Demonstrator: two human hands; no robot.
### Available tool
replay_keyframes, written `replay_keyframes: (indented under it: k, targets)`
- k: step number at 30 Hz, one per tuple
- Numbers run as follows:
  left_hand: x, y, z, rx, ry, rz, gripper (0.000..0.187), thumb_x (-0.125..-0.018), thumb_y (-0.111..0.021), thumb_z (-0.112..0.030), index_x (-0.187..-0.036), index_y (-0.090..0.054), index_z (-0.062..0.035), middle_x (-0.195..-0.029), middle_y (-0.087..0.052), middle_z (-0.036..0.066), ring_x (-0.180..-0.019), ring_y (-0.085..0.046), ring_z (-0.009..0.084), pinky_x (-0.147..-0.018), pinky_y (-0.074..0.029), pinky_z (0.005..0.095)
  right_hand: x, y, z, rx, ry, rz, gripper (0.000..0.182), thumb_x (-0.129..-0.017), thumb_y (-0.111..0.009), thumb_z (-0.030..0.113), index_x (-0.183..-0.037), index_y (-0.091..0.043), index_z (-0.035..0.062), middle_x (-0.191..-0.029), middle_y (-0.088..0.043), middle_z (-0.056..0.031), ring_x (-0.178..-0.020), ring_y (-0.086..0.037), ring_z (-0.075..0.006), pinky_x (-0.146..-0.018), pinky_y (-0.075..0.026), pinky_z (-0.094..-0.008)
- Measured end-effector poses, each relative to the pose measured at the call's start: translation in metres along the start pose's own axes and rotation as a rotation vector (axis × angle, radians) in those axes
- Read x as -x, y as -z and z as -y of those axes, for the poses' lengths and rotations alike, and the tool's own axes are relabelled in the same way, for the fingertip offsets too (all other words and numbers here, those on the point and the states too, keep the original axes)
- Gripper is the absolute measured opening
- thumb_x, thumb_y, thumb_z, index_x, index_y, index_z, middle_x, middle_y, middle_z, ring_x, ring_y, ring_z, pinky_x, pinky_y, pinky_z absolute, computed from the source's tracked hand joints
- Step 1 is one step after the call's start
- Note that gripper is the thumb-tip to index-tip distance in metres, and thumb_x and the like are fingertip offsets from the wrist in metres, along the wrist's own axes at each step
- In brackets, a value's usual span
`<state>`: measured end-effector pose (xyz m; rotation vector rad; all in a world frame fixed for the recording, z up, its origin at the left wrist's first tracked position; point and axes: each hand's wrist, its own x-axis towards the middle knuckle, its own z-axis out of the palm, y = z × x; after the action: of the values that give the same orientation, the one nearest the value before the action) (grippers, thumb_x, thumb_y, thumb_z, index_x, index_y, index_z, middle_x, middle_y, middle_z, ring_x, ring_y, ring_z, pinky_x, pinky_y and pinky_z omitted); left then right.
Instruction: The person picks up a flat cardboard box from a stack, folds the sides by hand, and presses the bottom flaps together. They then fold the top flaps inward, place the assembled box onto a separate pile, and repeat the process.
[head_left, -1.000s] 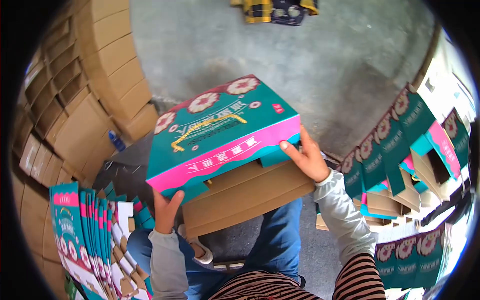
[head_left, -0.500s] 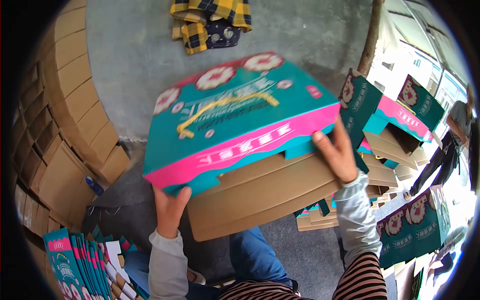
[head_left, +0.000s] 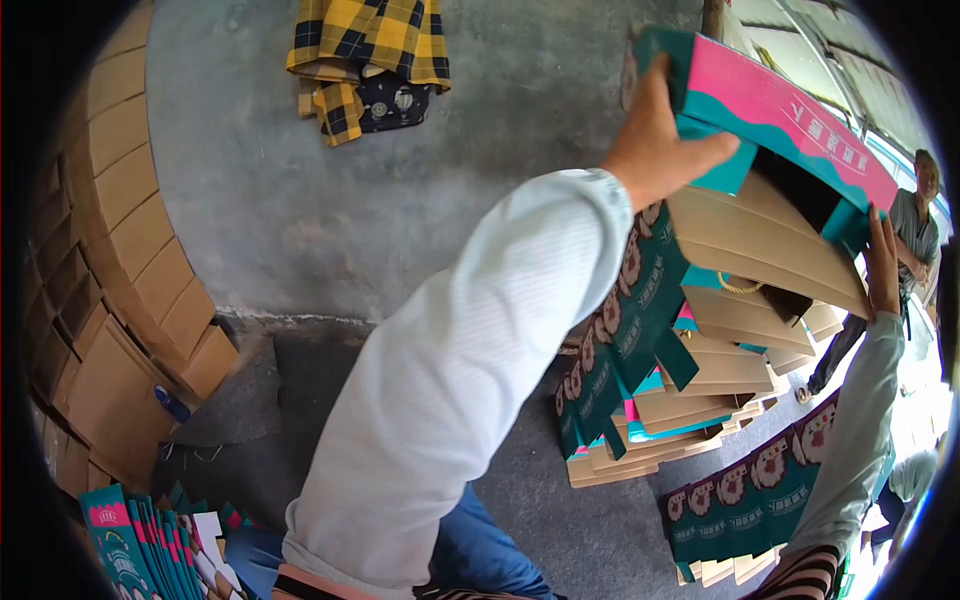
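Note:
A teal and pink printed carton (head_left: 790, 110) with brown inner flaps is between my hands at the upper right, on top of a tall stack of similar cartons (head_left: 720, 370). My left hand (head_left: 665, 145) grips its left end, thumb along the front and fingers behind the edge. At the carton's right end my right hand (head_left: 882, 262) is pressed against the lower corner, its fingers partly hidden. The carton's front flap hangs open, showing a dark inside.
Flat folded cartons (head_left: 150, 540) stand at the lower left. Brown boxes (head_left: 140, 210) line the left wall. Another carton stack (head_left: 745, 500) is at the lower right. A person (head_left: 915, 230) stands at the far right. Plaid cloth (head_left: 375, 45) hangs on the wall.
Both hands have carried the carton from the centre to the upper right, onto the stack. It has turned, and the view has shifted right.

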<state>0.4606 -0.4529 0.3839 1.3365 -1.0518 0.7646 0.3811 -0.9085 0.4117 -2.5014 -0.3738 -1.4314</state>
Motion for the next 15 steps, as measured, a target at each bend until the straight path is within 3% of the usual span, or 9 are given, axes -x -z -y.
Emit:
replay_keyframes:
  k: [2,3,4,5,7,8,9,12,15]
  targets:
    - [-0.007,-0.019,0.007,0.040,0.078,0.026,0.097,-0.068,-0.075,-0.035,-0.136,-0.022,0.0091,-0.132,-0.037,0.025,-0.127,-0.037,0.0332,-0.107,-0.030,0.0373,0.006,0.005,-0.037,0.046,-0.013,0.049,0.051,-0.098,-0.037,0.005,-0.145,-0.033,0.0234,-0.149,-0.029,-0.0058,-0.136,-0.030,-0.0204,-0.105,-0.033,-0.0339]
    - [-0.008,-0.026,0.005,0.075,0.142,0.039,0.094,-0.069,-0.074,-0.035,-0.135,-0.023,0.0091,-0.131,-0.038,0.025,-0.127,-0.037,0.0333,-0.107,-0.030,0.0372,0.006,0.003,-0.048,-0.238,-0.150,0.079,0.051,-0.098,-0.041,0.007,-0.145,-0.034,0.0249,-0.150,-0.027,-0.0060,-0.136,-0.030,-0.0211,-0.103,-0.036,-0.0346]
    - [-0.007,-0.034,0.008,0.110,0.210,0.054,0.092,-0.070,-0.073,-0.036,-0.134,-0.024,0.0091,-0.130,-0.039,0.025,-0.126,-0.038,0.0335,-0.107,-0.030,0.0371,0.011,0.001,-0.063,-0.063,-0.166,0.082,0.049,-0.098,-0.041,0.008,-0.145,-0.034,0.0209,-0.149,-0.027,-0.0060,-0.136,-0.029,-0.0203,-0.102,-0.037,-0.0346]
    - [-0.008,-0.041,0.015,0.120,0.279,0.064,0.078,-0.074,-0.068,-0.034,-0.129,-0.031,0.0066,-0.128,-0.041,0.025,-0.125,-0.039,0.0331,-0.105,-0.032,0.0370,0.011,-0.002,-0.078,-0.157,-0.240,0.092,0.048,-0.099,-0.041,0.012,-0.145,-0.033,0.0190,-0.149,-0.028,-0.0056,-0.134,-0.033,-0.0200,-0.101,-0.038,-0.0353]
    - [-0.010,-0.053,0.038,0.145,0.241,0.103,0.073,-0.077,-0.065,-0.033,-0.131,-0.033,0.0052,-0.129,-0.041,0.025,-0.124,-0.040,0.0336,-0.105,-0.033,0.0372,0.010,-0.009,-0.106,-0.202,-0.246,0.158,0.048,-0.099,-0.044,0.022,-0.145,-0.032,0.0154,-0.146,-0.032,-0.0047,-0.126,-0.041,-0.0190,-0.098,-0.040,-0.0360]
    - [-0.011,-0.060,0.051,0.159,0.219,0.120,0.071,-0.078,-0.063,-0.032,-0.131,-0.034,0.0045,-0.129,-0.041,0.025,-0.123,-0.041,0.0339,-0.105,-0.033,0.0373,0.008,-0.011,-0.120,-0.361,-0.370,0.129,0.051,-0.097,-0.048,0.030,-0.143,-0.034,0.0158,-0.139,-0.039,-0.0032,-0.118,-0.047,-0.0175,-0.094,-0.042,-0.0346]
    - [-0.011,-0.067,0.060,-0.052,0.124,0.095,0.068,-0.081,-0.061,-0.033,-0.135,-0.035,-0.0010,-0.129,-0.040,0.026,-0.121,-0.043,0.0366,-0.103,-0.034,0.0387,0.005,-0.014,-0.126,-0.521,-0.492,0.078,0.055,-0.095,-0.052,0.039,-0.142,-0.036,0.0162,-0.132,-0.047,-0.0018,-0.110,-0.053,-0.0159,-0.090,-0.044,-0.0332]
    - [-0.007,-0.082,0.057,-0.263,0.258,0.147,0.071,-0.084,-0.059,-0.038,-0.138,-0.034,0.0000,-0.135,-0.040,0.027,-0.128,-0.038,0.0373,-0.107,-0.032,0.0384,-0.022,-0.020,-0.146,-0.373,-0.676,-0.035,0.050,-0.090,-0.059,0.040,-0.133,-0.046,0.0180,-0.116,-0.053,-0.0007,-0.094,-0.055,-0.0142,-0.083,-0.044,-0.0302]
    - [-0.008,-0.096,0.064,-0.255,0.223,0.186,0.076,-0.082,-0.060,-0.042,-0.140,-0.033,0.0003,-0.135,-0.040,0.029,-0.129,-0.037,0.0399,-0.107,-0.031,0.0398,-0.022,-0.020,-0.165,-0.100,-0.491,-0.057,0.054,-0.089,-0.062,0.035,-0.134,-0.044,0.0134,-0.123,-0.051,-0.0111,-0.098,-0.054,-0.0228,-0.084,-0.045,-0.0355]
